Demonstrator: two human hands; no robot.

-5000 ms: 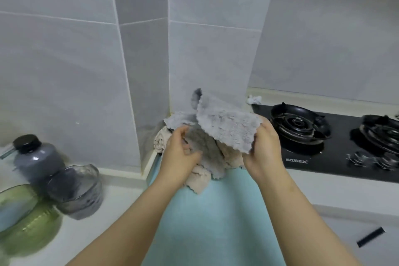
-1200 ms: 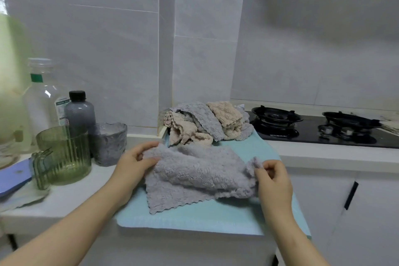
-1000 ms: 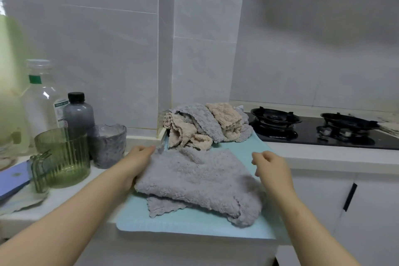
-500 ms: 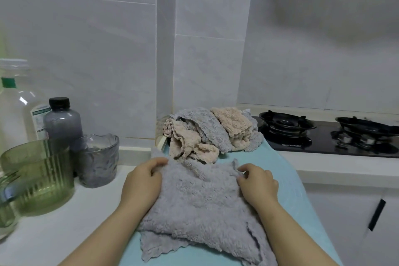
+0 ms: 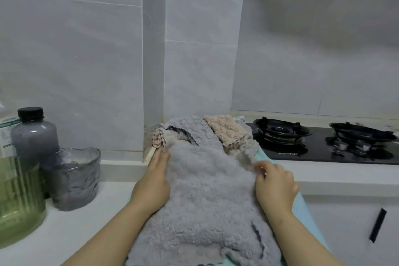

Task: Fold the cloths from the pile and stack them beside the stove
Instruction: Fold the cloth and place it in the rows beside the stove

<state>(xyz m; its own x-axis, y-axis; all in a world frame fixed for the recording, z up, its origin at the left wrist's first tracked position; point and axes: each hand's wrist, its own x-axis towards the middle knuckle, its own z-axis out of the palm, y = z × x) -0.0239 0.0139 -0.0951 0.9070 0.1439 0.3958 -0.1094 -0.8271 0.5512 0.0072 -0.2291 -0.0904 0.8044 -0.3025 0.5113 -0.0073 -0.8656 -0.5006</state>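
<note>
Now my grey cloth touches the pile, unlike before; left hand flat, grip wide, right hand pinching its edge.

cloth on mat before pile, stove right, bottle left

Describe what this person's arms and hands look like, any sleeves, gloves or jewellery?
The left forearm and right forearm are bare right down to the bottom of the picture; no sleeve shows. The left hand and right hand wear no gloves. No watch, bracelet or ring is visible on the sides facing the camera. The nails are too blurred to judge.
</note>
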